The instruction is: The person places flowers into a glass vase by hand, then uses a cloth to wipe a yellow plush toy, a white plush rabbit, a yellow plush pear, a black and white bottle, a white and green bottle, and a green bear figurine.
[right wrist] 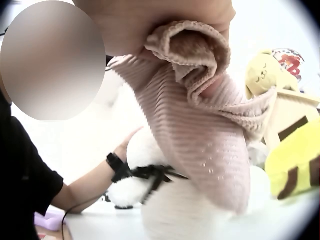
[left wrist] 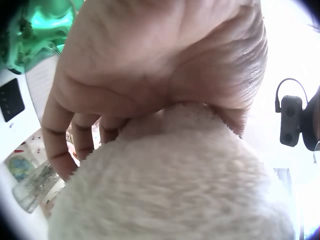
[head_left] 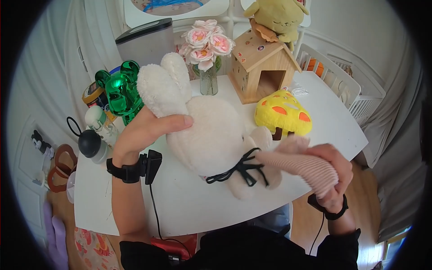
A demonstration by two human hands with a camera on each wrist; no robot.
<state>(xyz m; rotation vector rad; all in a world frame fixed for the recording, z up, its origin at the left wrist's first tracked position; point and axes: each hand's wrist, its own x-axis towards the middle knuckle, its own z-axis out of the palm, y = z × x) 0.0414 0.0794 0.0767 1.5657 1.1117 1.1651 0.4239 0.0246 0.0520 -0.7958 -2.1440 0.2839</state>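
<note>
A white long-eared plush toy is held tilted over the white table, a black ribbon tied round its neck. My left hand grips it at the base of the ears, thumb across the head; fur fills much of the left wrist view below the palm. My right hand holds a pink ribbed cloth piece beside the toy's body. In the right wrist view the cloth hangs from the hand, its edge folded open, partly covering the toy.
A yellow plush lies right of the toy, before a wooden house topped by another plush. Roses in a glass vase stand behind. At left are a shiny green bear figure and bottles. Cables hang from both wrists.
</note>
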